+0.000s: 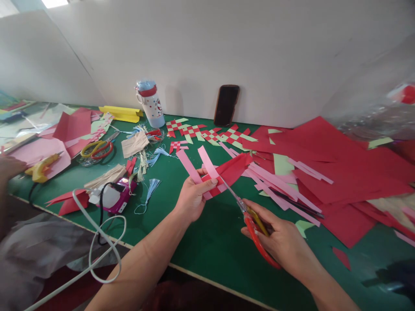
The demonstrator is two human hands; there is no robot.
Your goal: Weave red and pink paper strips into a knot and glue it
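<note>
My left hand (pixel 193 195) pinches a woven piece of red and pink paper strips (pixel 231 169) over the green table. Two pink ends stick up on its left, and a wide red end points to the right. In my right hand (pixel 285 239) is a pair of scissors (pixel 254 231) with red and yellow handles. The scissor blades reach up to the lower edge of the woven paper, close to my left thumb; whether they are parted there cannot be made out.
Red sheets (pixel 353 164) and pink strips (pixel 275 183) lie right. Woven pieces (pixel 194 131), a bottle (pixel 151 103) and a phone (pixel 226 105) are along the wall. Left are other scissors (pixel 100 150), a yellow glue gun (pixel 42 169), a power strip (pixel 121 196) with cables and another person's hand (pixel 11 167).
</note>
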